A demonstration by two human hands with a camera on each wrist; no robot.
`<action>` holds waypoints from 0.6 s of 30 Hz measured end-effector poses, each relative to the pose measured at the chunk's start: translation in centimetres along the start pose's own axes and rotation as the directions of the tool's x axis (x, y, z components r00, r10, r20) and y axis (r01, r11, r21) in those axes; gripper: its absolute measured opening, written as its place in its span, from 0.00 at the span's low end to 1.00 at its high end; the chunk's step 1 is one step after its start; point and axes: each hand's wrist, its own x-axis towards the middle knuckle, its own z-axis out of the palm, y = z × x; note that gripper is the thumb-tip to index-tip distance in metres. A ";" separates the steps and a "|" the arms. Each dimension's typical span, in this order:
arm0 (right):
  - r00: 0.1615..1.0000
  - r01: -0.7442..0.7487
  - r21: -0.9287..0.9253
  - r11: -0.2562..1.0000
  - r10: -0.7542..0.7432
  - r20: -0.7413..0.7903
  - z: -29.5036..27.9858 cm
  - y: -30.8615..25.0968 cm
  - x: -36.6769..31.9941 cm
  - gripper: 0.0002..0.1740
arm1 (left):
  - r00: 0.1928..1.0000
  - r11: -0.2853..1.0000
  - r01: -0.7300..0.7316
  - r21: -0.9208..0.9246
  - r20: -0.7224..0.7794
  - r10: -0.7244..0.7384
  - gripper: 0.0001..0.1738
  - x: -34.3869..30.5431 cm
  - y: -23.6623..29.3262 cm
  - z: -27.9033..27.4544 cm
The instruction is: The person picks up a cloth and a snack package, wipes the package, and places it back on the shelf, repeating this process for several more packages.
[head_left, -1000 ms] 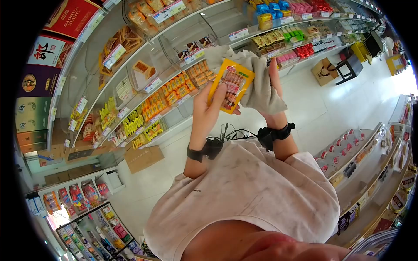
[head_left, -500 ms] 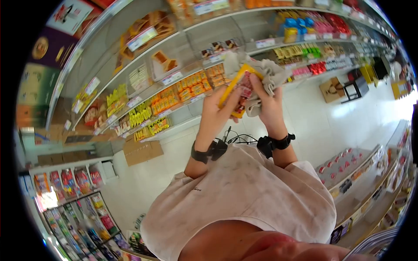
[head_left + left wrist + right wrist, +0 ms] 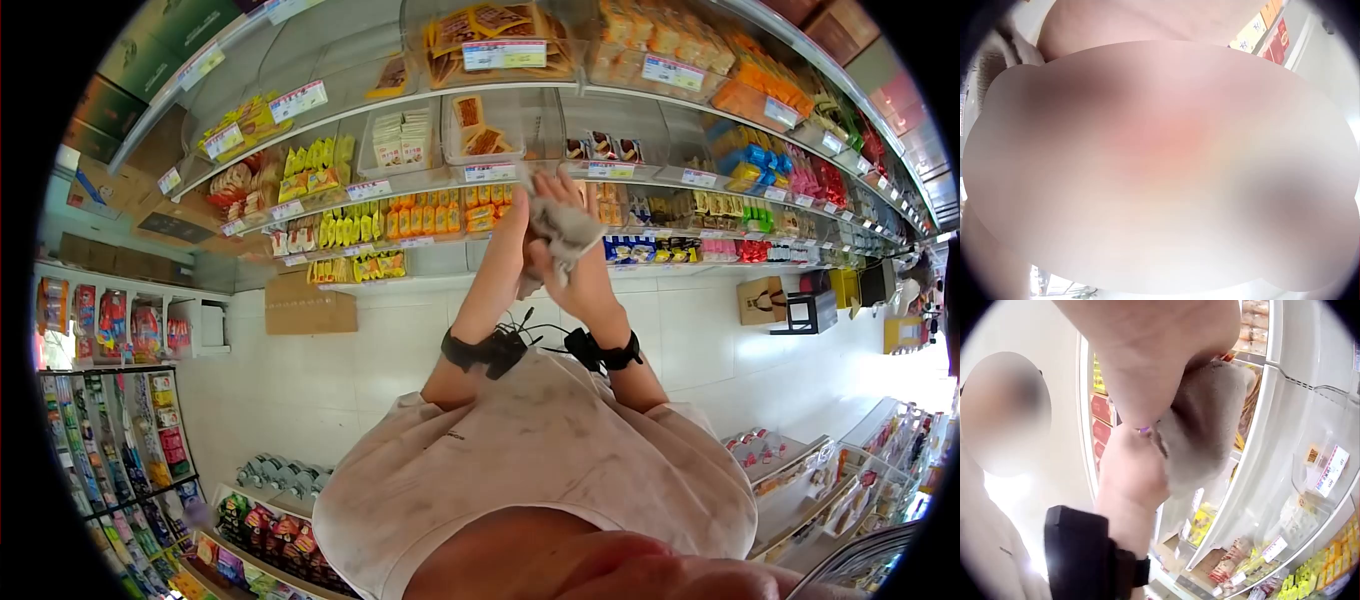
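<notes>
Both hands are together in front of the chest in the head view, at a snack shelf. A crumpled grey cloth (image 3: 568, 230) is bunched between them. The right hand (image 3: 582, 285) grips the cloth from the right. In the right wrist view the cloth (image 3: 1204, 434) hangs from under the right hand (image 3: 1141, 356). Close against it from the left is the left hand (image 3: 507, 240), also seen as the left hand (image 3: 1130, 465) beside the cloth. Its fingers are largely hidden, so I cannot tell what it holds. A blur covers most of the left wrist view.
Ahead stand shelves (image 3: 440, 245) of clear bins with wrapped snacks and price tags, including a bin of yellow packets (image 3: 490, 30). A cardboard box (image 3: 310, 305) sits on the floor to the left, a dark stool (image 3: 808, 312) to the right. Lower display racks (image 3: 270, 540) stand behind.
The head view has turned, so the shelf now lies straight ahead. The yellow packet seen earlier in the left hand no longer shows. The hands have come closer together around the cloth.
</notes>
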 end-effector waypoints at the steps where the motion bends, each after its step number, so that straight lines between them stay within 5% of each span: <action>1: 0.998 -0.049 0.026 0.998 0.050 -0.033 1.0 0.7 0.2 0.25 | 0.999 0.979 -0.035 0.202 -0.020 0.040 0.34 0.0 0.4 -1.4; 3: 0.985 -0.140 0.083 0.987 0.148 -0.091 3.2 3.2 -0.2 0.23 | 0.980 0.882 -0.149 0.446 -0.052 0.192 0.31 -0.4 1.4 -2.5; 4: 0.906 -0.333 0.430 0.839 0.411 -0.100 4.5 3.4 0.2 0.22 | 0.952 0.836 -0.225 0.501 -0.071 0.298 0.30 -0.7 1.8 -2.3; 6: 0.744 -0.535 0.651 0.539 0.665 0.061 4.1 2.5 1.4 0.22 | 0.960 0.772 -0.138 0.620 -0.108 0.258 0.27 -1.3 3.5 -4.4; 7: 0.638 -0.599 0.721 0.349 0.752 0.165 4.1 1.8 2.1 0.22 | 0.962 0.734 -0.093 0.673 -0.129 0.240 0.27 -1.6 4.4 -5.4; 8: 0.659 -0.480 0.845 0.235 0.732 0.171 4.8 1.5 2.5 0.22 | 0.952 0.725 -0.112 0.679 -0.136 0.274 0.26 -1.6 4.9 -6.4; 11: 0.729 -0.499 0.851 0.166 0.611 0.308 6.4 0.2 2.4 0.21 | 0.905 0.735 -0.188 0.651 -0.176 0.387 0.22 -1.4 6.3 -8.5; 12: 0.728 -0.448 0.874 0.188 0.644 0.235 7.1 -1.7 3.1 0.20 | 0.881 0.761 -0.228 0.608 -0.203 0.427 0.19 -1.4 6.8 -8.6; 16: 0.833 -0.412 0.786 0.460 0.540 0.120 9.4 -1.4 3.4 0.14 | 0.888 0.824 -0.314 0.472 -0.162 0.431 0.14 -2.0 9.1 -9.2; 18: 0.877 -0.389 0.707 0.591 0.473 0.086 9.6 -2.0 3.9 0.11 | 0.928 0.766 -0.308 0.565 0.002 0.372 0.18 -2.5 10.2 -9.9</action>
